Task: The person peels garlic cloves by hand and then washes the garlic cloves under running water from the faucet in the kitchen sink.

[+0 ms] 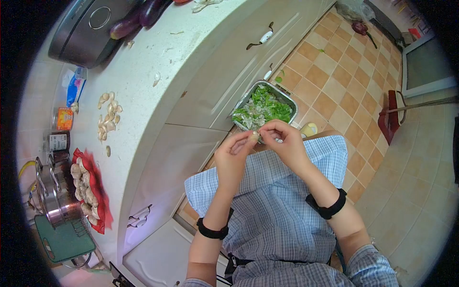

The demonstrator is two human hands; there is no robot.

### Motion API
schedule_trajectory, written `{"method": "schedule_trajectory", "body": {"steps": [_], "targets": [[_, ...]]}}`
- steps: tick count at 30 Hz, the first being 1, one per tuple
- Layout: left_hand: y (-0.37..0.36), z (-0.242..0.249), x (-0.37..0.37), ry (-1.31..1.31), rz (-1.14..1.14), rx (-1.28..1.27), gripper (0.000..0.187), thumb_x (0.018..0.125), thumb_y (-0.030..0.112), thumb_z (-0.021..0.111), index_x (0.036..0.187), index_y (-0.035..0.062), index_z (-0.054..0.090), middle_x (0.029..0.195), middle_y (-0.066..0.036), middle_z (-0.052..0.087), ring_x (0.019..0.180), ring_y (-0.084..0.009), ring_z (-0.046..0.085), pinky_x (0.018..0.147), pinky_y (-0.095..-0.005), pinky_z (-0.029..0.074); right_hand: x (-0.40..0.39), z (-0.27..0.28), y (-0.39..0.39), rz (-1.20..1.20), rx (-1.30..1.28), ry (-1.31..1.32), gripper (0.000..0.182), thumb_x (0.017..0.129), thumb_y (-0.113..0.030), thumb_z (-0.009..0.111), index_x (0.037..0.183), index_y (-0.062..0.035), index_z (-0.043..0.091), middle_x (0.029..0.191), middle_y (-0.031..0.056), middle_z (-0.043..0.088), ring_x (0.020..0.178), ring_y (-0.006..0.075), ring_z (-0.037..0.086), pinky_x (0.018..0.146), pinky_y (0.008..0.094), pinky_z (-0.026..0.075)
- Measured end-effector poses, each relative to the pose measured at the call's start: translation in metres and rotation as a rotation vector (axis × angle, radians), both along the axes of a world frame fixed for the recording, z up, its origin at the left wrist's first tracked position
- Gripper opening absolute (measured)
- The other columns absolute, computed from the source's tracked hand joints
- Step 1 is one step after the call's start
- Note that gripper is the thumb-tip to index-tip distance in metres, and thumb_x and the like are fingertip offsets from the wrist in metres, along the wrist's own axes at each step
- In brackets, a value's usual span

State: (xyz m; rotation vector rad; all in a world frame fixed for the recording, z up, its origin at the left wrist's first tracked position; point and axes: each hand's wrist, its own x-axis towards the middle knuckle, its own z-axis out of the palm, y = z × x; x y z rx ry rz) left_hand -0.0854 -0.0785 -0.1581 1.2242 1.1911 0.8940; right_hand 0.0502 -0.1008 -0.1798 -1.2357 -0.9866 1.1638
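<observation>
Through my camera, I see both hands raised together over the lap, fingertips meeting. The left hand pinches a small, pale, smooth clove between thumb and forefinger, the other fingers curled in; the right hand has its thumb and forefinger closed on the far side of the same clove. Black fabric bands wrap both forearms. Beneath them I see blue-grey checked cloth, soft and creased, draped across the knees. Just beyond the fingertips, on the floor, sits a bin with a rounded rectangular rim, heaped with crinkled green leaves and papery, greyish scraps. A pale yellow slipper shows beside it, on matte tan and cream tiles. To my left, glossy off-white cabinet doors carry curved metal handles with white centres. Above them runs a speckled white counter, where plump loose cloves lie in a cluster, near a red bag opened around knobbly, dull-white bulbs. Past that stand a shiny steel pot and a flat green board. At the counter's other end, smooth purple eggplants rest against a dark, rounded appliance.
</observation>
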Motion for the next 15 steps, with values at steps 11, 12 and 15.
{"method": "schedule_trajectory", "body": {"steps": [11,12,15], "targets": [[0.005,-0.010,-0.015,-0.151,-0.118,-0.176,0.026,0.079,0.001,0.053,0.104,-0.0073,0.052,0.089,-0.013,0.059,0.078,-0.0179,0.059,0.070,-0.0270,0.049,0.012,0.014,0.004,0.137,0.243,-0.312,0.026,0.072,-0.002,0.060,0.097,-0.0030,0.057,0.094,0.0090,0.057,0.084,0.0176,0.057,0.073,0.0257,0.046],[0.005,-0.010,-0.016,-0.137,-0.137,-0.174,0.026,0.080,0.002,0.053,0.104,-0.0067,0.052,0.089,-0.013,0.059,0.078,-0.0179,0.059,0.071,-0.0276,0.049,0.012,0.015,0.004,0.138,0.243,-0.312,0.026,0.072,-0.002,0.060,0.097,-0.0030,0.057,0.094,0.0090,0.057,0.084,0.0176,0.057,0.073,0.0257,0.046],[0.006,-0.006,-0.017,-0.127,-0.165,-0.176,0.026,0.081,0.003,0.051,0.106,-0.0057,0.051,0.090,-0.013,0.059,0.078,-0.0179,0.059,0.070,-0.0282,0.049,0.015,0.018,0.004,0.164,0.165,-0.227,0.028,0.071,-0.001,0.060,0.098,-0.0034,0.056,0.093,0.0089,0.057,0.084,0.0169,0.058,0.074,0.0263,0.046]]}}
